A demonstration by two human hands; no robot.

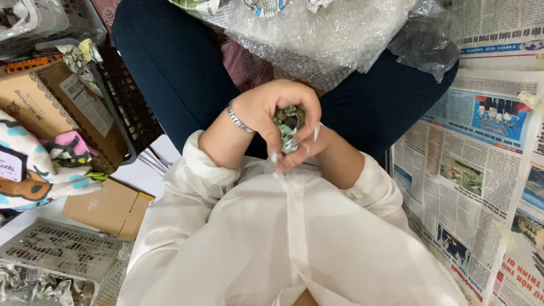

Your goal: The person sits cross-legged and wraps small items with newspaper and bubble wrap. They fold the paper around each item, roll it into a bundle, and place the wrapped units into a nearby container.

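A small object wrapped in crumpled printed newspaper [289, 127] is enclosed by the left hand [272, 110] and supported underneath by the right hand [306, 148], just below the clear bubble-wrap sheet [323, 34]. Wrapping appears in progress; tighter folding of loose paper seems required next.

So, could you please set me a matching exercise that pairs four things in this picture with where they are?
Things:
1. small paper-wrapped bundle
2. bubble wrap
3. newspaper sheets
4. silver bracelet

Places:
A. spread on the floor at the picture's right
B. on a wrist
C. piled on the lap at the top
D. clasped between both hands

Pairs: 1-D, 2-C, 3-A, 4-B
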